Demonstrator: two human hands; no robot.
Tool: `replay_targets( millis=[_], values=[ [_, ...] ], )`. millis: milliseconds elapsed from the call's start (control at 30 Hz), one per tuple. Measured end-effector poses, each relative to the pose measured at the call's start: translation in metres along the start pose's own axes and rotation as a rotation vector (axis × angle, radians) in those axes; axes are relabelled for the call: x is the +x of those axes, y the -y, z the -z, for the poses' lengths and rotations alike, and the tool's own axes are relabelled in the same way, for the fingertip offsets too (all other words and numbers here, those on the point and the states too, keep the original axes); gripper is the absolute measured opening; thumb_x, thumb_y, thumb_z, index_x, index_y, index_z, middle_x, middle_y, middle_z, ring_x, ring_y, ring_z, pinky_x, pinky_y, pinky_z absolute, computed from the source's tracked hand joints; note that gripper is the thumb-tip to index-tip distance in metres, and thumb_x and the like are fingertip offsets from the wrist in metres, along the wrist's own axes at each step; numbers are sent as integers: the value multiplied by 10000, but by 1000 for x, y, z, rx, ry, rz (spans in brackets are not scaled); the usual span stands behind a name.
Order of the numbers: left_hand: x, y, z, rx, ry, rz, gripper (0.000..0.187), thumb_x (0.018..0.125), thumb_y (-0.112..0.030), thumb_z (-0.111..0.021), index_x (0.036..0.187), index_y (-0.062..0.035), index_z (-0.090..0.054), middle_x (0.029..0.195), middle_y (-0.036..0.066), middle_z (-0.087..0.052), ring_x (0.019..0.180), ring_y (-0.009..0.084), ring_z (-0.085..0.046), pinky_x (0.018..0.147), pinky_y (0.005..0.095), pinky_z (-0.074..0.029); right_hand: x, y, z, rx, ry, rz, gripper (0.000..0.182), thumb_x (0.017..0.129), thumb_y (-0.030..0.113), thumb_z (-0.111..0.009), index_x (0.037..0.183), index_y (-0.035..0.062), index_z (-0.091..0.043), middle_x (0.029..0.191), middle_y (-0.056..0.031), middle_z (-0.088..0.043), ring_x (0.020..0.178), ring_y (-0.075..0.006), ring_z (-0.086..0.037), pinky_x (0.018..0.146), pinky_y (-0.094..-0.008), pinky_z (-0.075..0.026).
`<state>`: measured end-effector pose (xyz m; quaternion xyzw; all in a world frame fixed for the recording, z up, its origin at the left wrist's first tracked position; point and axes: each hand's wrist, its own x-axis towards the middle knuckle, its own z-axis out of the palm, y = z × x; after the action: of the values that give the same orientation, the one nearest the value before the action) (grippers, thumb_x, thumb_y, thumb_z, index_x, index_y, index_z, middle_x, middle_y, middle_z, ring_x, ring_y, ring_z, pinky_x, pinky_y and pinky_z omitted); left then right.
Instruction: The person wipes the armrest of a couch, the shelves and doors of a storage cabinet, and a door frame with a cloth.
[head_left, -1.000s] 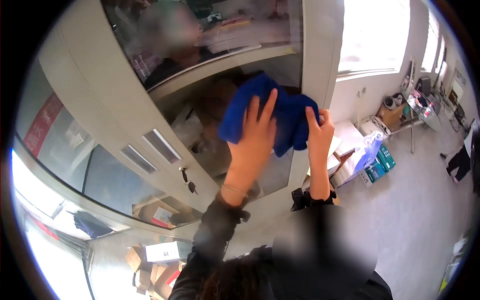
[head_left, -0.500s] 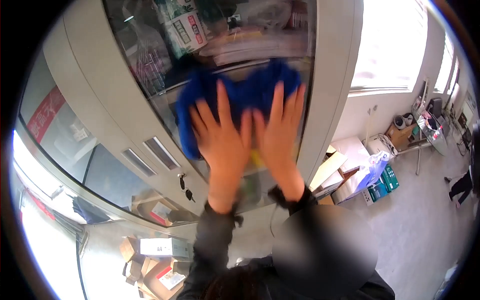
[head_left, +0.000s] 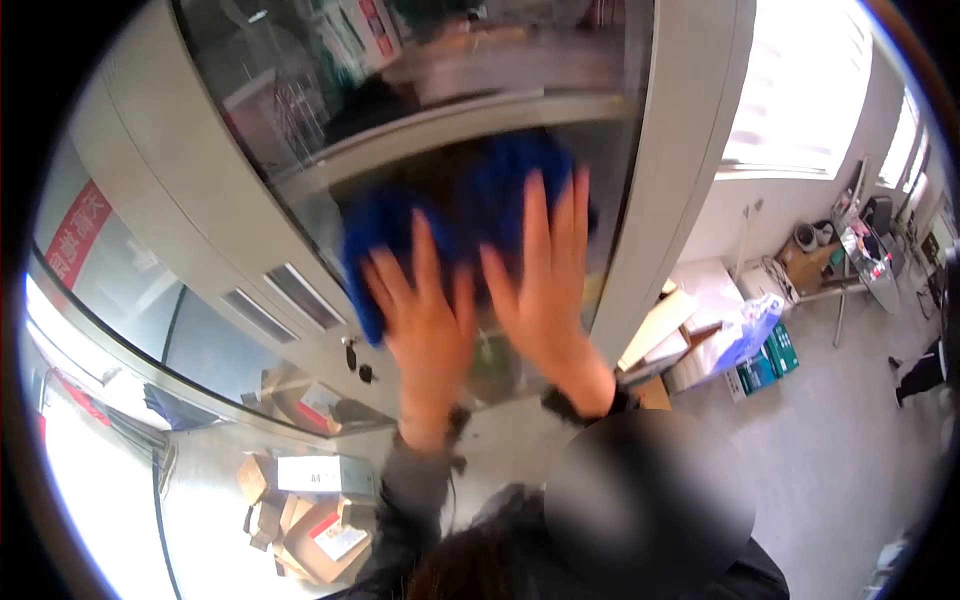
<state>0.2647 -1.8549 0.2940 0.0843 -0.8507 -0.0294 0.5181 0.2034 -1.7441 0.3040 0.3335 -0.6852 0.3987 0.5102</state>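
A blue cloth (head_left: 381, 222) lies against the glass of a cabinet door (head_left: 455, 65), bunched into two lobes and blurred by motion. My left hand (head_left: 428, 335) presses flat on its left part with the fingers spread. On the right part, my right hand (head_left: 545, 300) is likewise flat, fingers apart and pointing up. Between the two hands a strip of dark glass shows. Behind the pane are shelves with packages, partly hidden by the cloth and hands. Keys (head_left: 357, 362) hang from the door lock left of my left hand.
Recessed handles (head_left: 302, 295) sit left of the glass. Open cardboard boxes (head_left: 315, 540) lie on the floor at lower left. At right are more boxes (head_left: 765, 365), a glass table (head_left: 870, 275) and a window (head_left: 795, 85). A person's leg (head_left: 920, 375) shows at the far right.
Both hands and the cloth have shifted on the glass, the left hand lower and the gap between the hands wider. My view has moved slightly, and the hanging keys have swung.
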Motion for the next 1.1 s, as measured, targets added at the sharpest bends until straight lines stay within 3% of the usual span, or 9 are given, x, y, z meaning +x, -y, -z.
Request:
replay_targets(
  millis=[200, 300, 367, 500, 600, 733, 867, 967, 1100],
  values=[
    [128, -24, 25, -88, -430, -193, 557, 898, -275, -552, 1413, -150, -380, 1344, 296, -353, 1251, 505, -321, 1044, 529, -273, 133, -6, -4, -236, -330, 200, 666, 848, 256, -594, 1430, 86, -319, 1432, -231, -323, 1326, -438, -296, 1100, -484, -246],
    [126, -43, 20, -140, -321, -126, 710, 918, -323, -534, 1490, -160, -146, 1455, 248, -293, 1322, 487, -268, 1093, 501, -240, 111, -16, 21, -325, -167, 81, 613, 871, 239, -604, 1400, 45, -364, 1407, -270, -348, 1353, -424, -256, 1079, -534, -214],
    [97, -39, 0, -304, -311, -268, 534, 886, -260, -560, 1396, -187, -418, 1293, 265, -412, 1183, 487, -402, 985, 512, -364, 72, -25, 20, -498, -165, 39, 642, 863, 241, -597, 1394, -10, -337, 1412, -262, -348, 1353, -417, -263, 1085, -565, -173],
    [-5, -25, -27, -232, 39, -167, 488, 870, -229, -567, 1351, -201, -489, 1129, 233, -509, 979, 455, -529, 836, 422, -493, -58, -19, 16, -501, 96, -185, 637, 860, 178, -593, 1351, -119, -314, 1394, -331, -313, 1333, -491, -247, 1078, -575, -186],
    [-87, -8, -48, -295, 339, -130, 486, 869, -221, -573, 1346, -169, -494, 1053, 202, -531, 932, 380, -548, 855, 406, -481, -151, -10, 6, -391, 219, -413, 658, 867, 171, -586, 1357, -139, -275, 1402, -380, -247, 1316, -522, -241, 1084, -558, -190],
    [-99, -1, -52, -411, 286, -214, 508, 869, -215, -582, 1362, -161, -472, 1083, 200, -515, 963, 389, -532, 928, 433, -437, -156, -1, 1, -204, 196, -559, 724, 871, 190, -592, 1377, -156, -206, 1427, -389, -178, 1317, -541, -212, 1083, -553, -191],
    [-17, 0, -14, -470, 189, -111, 525, 871, -195, -577, 1377, -139, -448, 1243, 240, -428, 1100, 459, -441, 995, 507, -352, -23, 4, 4, -276, 67, -207, 774, 869, 242, -606, 1434, -69, -178, 1447, -377, -141, 1324, -542, -191, 1085, -535, -193],
    [30, 8, 9, -342, -122, -45, 565, 869, -218, -584, 1388, -68, -416, 1382, 287, -324, 1129, 508, -390, 987, 529, -339, 77, 27, 1, -302, 28, 123, 789, 809, 290, -652, 1441, 18, -265, 1450, -313, -223, 1331, -499, -227, 1082, -528, -218],
    [41, 12, 19, -470, -161, 63, 633, 894, -244, -547, 1438, -43, -295, 1383, 351, -258, 1223, 575, -271, 1030, 569, -248, 141, 65, -36, -202, -26, 406, 714, 720, 236, -693, 1350, 34, -424, 1416, -263, -332, 1327, -435, -297, 1087, -500, -248]
  ],
)
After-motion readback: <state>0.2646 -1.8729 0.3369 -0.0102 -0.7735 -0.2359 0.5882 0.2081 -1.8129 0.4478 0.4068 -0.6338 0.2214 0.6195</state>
